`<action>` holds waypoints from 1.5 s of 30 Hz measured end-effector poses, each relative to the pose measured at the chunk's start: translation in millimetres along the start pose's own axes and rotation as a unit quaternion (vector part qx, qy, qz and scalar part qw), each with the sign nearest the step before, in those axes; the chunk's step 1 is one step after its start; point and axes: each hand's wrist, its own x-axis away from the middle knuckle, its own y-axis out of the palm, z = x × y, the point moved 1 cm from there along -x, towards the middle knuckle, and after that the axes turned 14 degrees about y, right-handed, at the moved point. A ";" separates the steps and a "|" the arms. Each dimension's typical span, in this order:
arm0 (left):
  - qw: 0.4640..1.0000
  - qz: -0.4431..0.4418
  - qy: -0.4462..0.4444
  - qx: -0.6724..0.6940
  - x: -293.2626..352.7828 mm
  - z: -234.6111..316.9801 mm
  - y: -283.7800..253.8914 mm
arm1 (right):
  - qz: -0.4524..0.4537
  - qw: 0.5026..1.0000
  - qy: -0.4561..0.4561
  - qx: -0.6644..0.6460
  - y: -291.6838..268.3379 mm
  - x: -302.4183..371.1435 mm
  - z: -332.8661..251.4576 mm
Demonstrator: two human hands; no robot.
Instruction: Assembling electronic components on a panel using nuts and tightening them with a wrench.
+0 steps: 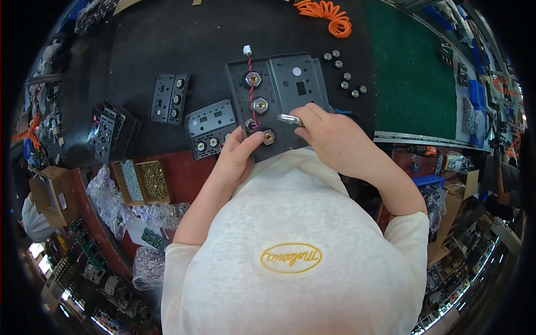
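A dark grey panel [282, 142] lies before me, fitted with several round connectors with hex nuts [260, 105]. A red twisted cable [250, 78] with a white plug runs up it from a connector near the panel's lower left. My left hand [237, 155] closes on the panel's near-left edge, its thumb beside the lowest nut [269, 137]. In my right hand [335, 137], fingers curled, is a silver wrench [290, 119]; its rounded metal end sticks out leftward above the panel, apart from the nuts. The rest of the tool is hidden in the fist.
Smaller grey panels [170, 99] and a stack of panels [114, 131] lie to the left on the black table [223, 33]. Loose nut-fitted connectors [345, 85] sit at the right. Beyond is a coiled orange hose [329, 14]. Boxes of small fasteners [154, 181] stand lower left.
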 end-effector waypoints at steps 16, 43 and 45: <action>0.974 -0.060 0.054 -0.214 4.8 11.4 2.5 | 0.098 0.969 -0.156 0.167 8.0 6.2 10.7; 0.971 -0.047 0.008 -0.235 12.6 -13.1 2.8 | -0.111 0.987 0.076 0.088 10.6 20.8 17.5; 0.968 -0.052 0.004 -0.247 12.8 -14.9 2.0 | -0.100 0.987 0.071 0.107 9.1 21.4 13.1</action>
